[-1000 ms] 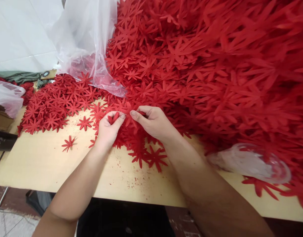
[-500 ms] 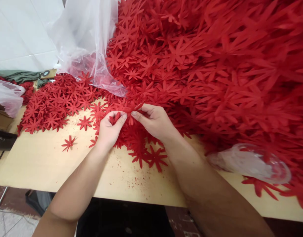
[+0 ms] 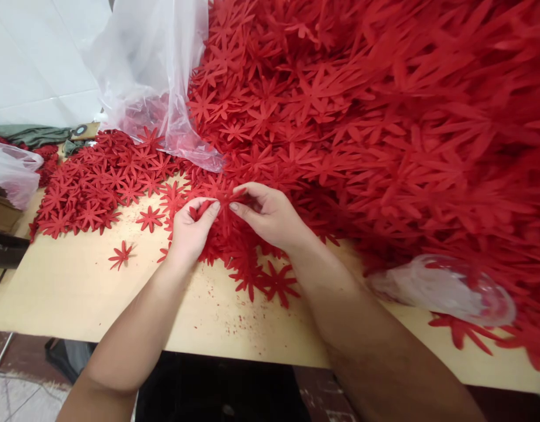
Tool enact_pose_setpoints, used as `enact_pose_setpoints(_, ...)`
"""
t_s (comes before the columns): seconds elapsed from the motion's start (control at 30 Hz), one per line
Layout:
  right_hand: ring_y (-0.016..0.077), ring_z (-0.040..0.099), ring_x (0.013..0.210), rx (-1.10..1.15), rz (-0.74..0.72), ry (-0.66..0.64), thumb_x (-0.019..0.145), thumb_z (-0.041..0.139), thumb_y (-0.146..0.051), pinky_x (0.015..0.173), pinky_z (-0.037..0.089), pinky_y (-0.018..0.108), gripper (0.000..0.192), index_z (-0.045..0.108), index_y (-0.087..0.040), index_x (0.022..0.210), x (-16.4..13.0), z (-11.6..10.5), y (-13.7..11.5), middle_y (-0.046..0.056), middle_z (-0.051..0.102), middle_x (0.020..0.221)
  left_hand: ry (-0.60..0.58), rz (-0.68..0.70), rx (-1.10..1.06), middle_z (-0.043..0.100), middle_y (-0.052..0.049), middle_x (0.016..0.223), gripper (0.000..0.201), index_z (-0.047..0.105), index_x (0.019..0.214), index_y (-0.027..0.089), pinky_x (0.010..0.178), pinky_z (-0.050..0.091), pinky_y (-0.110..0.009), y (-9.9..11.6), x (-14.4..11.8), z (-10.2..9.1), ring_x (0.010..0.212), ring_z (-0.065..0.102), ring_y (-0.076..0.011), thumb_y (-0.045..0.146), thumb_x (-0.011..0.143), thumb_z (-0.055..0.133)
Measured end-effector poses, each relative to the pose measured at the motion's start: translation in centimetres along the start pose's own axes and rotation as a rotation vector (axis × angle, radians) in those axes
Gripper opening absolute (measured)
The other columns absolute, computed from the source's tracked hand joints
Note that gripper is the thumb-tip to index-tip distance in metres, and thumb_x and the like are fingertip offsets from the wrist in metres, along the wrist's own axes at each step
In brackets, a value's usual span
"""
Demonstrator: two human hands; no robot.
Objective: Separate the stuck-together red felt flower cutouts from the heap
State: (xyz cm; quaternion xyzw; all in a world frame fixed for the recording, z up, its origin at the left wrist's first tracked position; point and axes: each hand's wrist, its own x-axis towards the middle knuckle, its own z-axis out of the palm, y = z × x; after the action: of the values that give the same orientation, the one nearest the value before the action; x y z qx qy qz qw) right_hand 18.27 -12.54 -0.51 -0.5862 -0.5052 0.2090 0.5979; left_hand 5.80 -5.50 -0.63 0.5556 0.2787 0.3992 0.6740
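Both hands are right at the edge of the red heap (image 3: 384, 117) — the left hand (image 3: 188, 228) and the right hand (image 3: 270, 214) meet over a loose flower (image 3: 224, 202), a red cut-out with thin petals. The left fingers (image 3: 211, 210) are pressed together on one side of it, pinching a petal against the thumb; the right fingers (image 3: 241, 210) pinch the other side, thumb on top. The flower sits between the two hands, just above the low drift of flowers at the foot of the heap, near the middle of the worktop (image 3: 77, 287). The heap itself fills the right and upper part of the view, spilling out of a clear bag (image 3: 147, 76) that stands open at the back. To the left, a flatter spread (image 3: 94, 181) of the same flowers lies on the wood, with two singles (image 3: 120, 255) lying apart from it. A few more flowers (image 3: 274, 281) lie just beside the right wrist. Red crumbs dot the worktop between the forearms. Far left there is another bag (image 3: 13, 173) — pale, crumpled, at the worktop's edge. A clear plastic piece (image 3: 445, 290) pokes out from under the heap on the right.
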Motion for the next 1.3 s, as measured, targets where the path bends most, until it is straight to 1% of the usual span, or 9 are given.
enact_pose_setpoints(0.1,0.0164,0.058,0.077,-0.01,-0.022,0.011,0.075,0.064,-0.031,0.08,0.048,0.034,0.013,0.061,-0.018,0.077,0.0,-0.1,0.1,0.003,0.061,0.077,-0.015,0.008,0.009,0.061,0.004,0.064,0.028,0.063,0.07,0.018,0.068,0.047,-0.024,0.0,0.1,0.0,0.063,0.055,-0.0085,0.04,0.062,0.078)
enact_pose_setpoints(0.23,0.0172,0.059,0.083,0.021,-0.017,0.044,0.071,0.069,-0.033,0.085,0.047,0.034,0.018,0.062,-0.019,0.079,0.0,0.2,0.1,0.004,0.064,0.084,-0.016,0.005,0.039,0.057,0.005,0.064,0.032,0.057,0.068,0.017,0.063,0.044,-0.023,0.0,0.0,0.0,0.061,0.05,-0.0074,0.043,0.065,0.076)
enact_pose_setpoints(0.43,0.0118,0.051,0.061,0.092,0.071,0.078,0.072,0.066,-0.054,0.064,0.044,0.028,0.037,0.058,-0.018,0.066,0.0,0.5,-0.6,0.0,0.056,0.064,-0.014,0.017,0.121,0.041,0.008,0.053,0.041,0.046,0.057,0.017,0.055,0.035,-0.021,0.2,-0.2,0.1,0.053,0.037,-0.0054,0.046,0.068,0.072)
enact_pose_setpoints(0.6,0.0062,0.025,0.046,0.039,0.094,0.094,0.071,0.056,-0.07,0.045,0.025,0.026,0.06,0.035,-0.02,0.047,0.0,-0.2,-1.3,-0.005,0.027,0.048,-0.062,-0.025,0.039,0.061,0.003,0.07,0.036,0.064,0.074,0.018,0.068,0.044,-0.023,0.8,-0.3,0.3,0.066,0.052,-0.0078,0.046,0.059,0.079)
enact_pose_setpoints(0.67,0.0061,0.023,0.046,-0.002,0.087,0.041,0.07,0.056,-0.071,0.045,0.023,0.026,0.062,0.03,-0.02,0.047,-0.1,-0.2,-1.3,-0.005,0.023,0.048,-0.086,-0.041,0.009,0.064,0.002,0.073,0.036,0.065,0.075,0.018,0.071,0.045,-0.024,0.9,-0.4,0.4,0.069,0.055,-0.0086,0.045,0.056,0.081)
enact_pose_setpoints(0.87,0.0127,0.052,0.067,0.039,0.02,-0.01,0.074,0.063,-0.058,0.069,0.046,0.029,0.041,0.054,-0.019,0.068,-0.1,0.2,-0.3,0.0,0.055,0.068,-0.053,-0.077,-0.016,0.06,0.005,0.066,0.029,0.062,0.07,0.018,0.066,0.044,-0.022,0.7,-0.3,0.1,0.061,0.052,-0.0065,0.037,0.059,0.081)
enact_pose_setpoints(1.0,0.0153,0.059,0.081,0.136,0.042,-0.041,0.071,0.07,-0.05,0.079,0.05,0.031,0.036,0.058,-0.019,0.087,-0.1,0.3,-0.3,0.003,0.063,0.087,-0.066,-0.051,0.026,0.05,0.007,0.056,0.032,0.056,0.063,0.017,0.057,0.039,-0.02,0.5,-0.2,-0.1,0.053,0.043,-0.0048,0.039,0.062,0.079)
enact_pose_setpoints(1.07,0.0156,0.06,0.08,0.139,0.046,-0.059,0.071,0.07,-0.05,0.078,0.05,0.032,0.035,0.06,-0.02,0.086,-0.1,0.3,-0.4,0.003,0.063,0.086,-0.085,-0.025,0.068,0.045,0.008,0.053,0.035,0.052,0.061,0.017,0.054,0.036,-0.02,0.4,-0.2,0.0,0.051,0.039,-0.0048,0.042,0.063,0.077)
enact_pose_setpoints(1.3,0.0141,0.055,0.059,0.147,0.094,0.225,0.073,0.066,-0.055,0.062,0.051,0.032,0.034,0.058,-0.022,0.072,0.5,-1.9,0.2,0.001,0.06,0.066,-0.092,-0.007,0.141,0.037,0.008,0.051,0.045,0.044,0.054,0.018,0.051,0.032,-0.021,0.3,-0.1,0.0,0.051,0.032,-0.0055,0.049,0.062,0.076)
